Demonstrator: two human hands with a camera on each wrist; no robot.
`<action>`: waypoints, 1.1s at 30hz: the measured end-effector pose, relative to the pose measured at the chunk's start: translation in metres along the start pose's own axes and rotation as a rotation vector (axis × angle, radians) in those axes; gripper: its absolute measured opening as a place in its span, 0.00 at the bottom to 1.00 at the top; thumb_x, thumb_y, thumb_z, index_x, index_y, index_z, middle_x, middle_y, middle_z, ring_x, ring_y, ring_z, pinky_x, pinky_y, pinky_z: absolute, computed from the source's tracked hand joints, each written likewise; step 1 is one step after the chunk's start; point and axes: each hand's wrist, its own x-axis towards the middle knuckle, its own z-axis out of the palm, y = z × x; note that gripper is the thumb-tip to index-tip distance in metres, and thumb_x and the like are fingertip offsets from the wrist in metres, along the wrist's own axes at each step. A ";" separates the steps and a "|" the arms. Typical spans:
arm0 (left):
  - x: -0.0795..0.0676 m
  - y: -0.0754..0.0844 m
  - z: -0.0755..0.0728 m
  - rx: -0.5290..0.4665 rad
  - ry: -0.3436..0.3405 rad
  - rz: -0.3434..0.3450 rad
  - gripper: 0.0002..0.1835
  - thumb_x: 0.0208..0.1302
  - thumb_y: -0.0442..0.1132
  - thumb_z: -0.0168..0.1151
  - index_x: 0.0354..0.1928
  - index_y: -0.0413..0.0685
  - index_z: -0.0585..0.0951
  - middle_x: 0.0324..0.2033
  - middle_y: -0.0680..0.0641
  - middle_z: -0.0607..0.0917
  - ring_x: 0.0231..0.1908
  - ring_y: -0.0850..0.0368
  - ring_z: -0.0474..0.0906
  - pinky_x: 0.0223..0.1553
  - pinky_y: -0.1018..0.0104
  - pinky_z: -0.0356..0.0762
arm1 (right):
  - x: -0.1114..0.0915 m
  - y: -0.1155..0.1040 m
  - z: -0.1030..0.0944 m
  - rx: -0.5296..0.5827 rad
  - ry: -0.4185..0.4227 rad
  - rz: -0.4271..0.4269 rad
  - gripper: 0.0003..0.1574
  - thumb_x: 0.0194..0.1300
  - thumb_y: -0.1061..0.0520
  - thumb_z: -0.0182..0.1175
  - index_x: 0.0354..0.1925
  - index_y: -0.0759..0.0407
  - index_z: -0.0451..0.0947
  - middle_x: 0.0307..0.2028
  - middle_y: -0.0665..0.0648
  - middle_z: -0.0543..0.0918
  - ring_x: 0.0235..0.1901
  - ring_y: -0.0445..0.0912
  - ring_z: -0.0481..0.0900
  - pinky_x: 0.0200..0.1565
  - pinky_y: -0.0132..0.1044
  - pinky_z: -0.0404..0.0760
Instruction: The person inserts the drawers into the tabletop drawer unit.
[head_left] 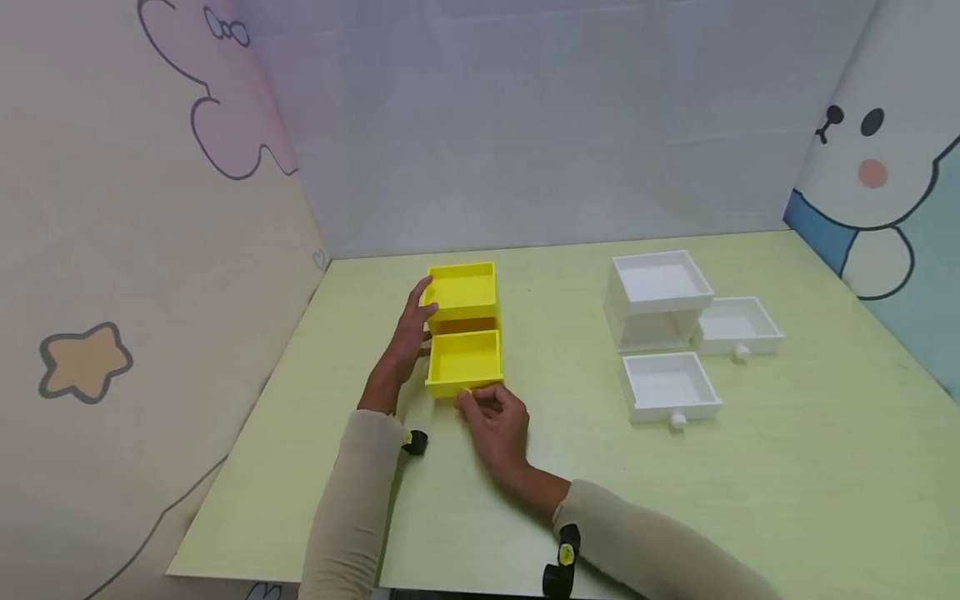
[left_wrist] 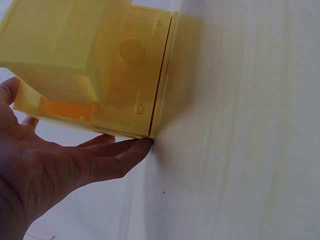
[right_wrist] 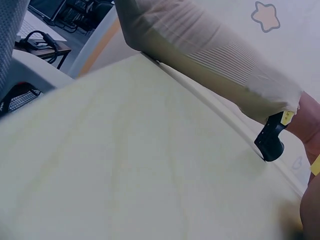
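A small yellow cabinet (head_left: 460, 288) stands left of the table's middle, its yellow drawer (head_left: 465, 358) pulled well out of the front. My left hand (head_left: 408, 337) rests along the cabinet's left side; in the left wrist view its fingers (left_wrist: 112, 157) lie fairly straight against that wall, with the thumb near the top front edge. Between thumb and forefinger, my right hand (head_left: 497, 425) pinches the small knob at the drawer's front, which is mostly covered. In the right wrist view only a sliver of yellow shows at the right edge, and the knob is out of sight.
To the right stands a white cabinet (head_left: 660, 287) with an open front. One white drawer (head_left: 667, 383) lies before it and another white drawer (head_left: 738, 321) beside it, each with a round knob. The pale table (head_left: 825, 500) meets a wall at the left and a curtain behind.
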 end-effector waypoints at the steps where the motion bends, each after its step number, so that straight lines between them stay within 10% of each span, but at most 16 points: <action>1: 0.000 0.000 0.000 -0.001 0.002 -0.003 0.28 0.76 0.58 0.42 0.74 0.88 0.49 0.76 0.50 0.52 0.64 0.27 0.65 0.58 0.34 0.69 | 0.000 -0.004 0.001 -0.010 0.002 -0.016 0.07 0.59 0.71 0.67 0.32 0.74 0.78 0.29 0.69 0.86 0.31 0.67 0.86 0.32 0.32 0.84; 11: 0.001 0.000 0.003 -0.004 0.019 0.007 0.30 0.75 0.58 0.43 0.75 0.86 0.50 0.75 0.49 0.53 0.62 0.31 0.68 0.59 0.36 0.68 | 0.003 -0.028 0.007 0.017 -0.018 -0.065 0.06 0.61 0.72 0.64 0.33 0.78 0.77 0.31 0.73 0.85 0.32 0.73 0.83 0.34 0.48 0.85; 33: 0.002 -0.001 0.003 -0.006 0.025 -0.017 0.30 0.74 0.58 0.44 0.74 0.87 0.51 0.75 0.49 0.53 0.62 0.31 0.67 0.57 0.37 0.70 | 0.011 -0.025 0.008 0.017 -0.010 -0.067 0.07 0.61 0.73 0.65 0.33 0.80 0.76 0.30 0.73 0.85 0.31 0.70 0.84 0.34 0.50 0.85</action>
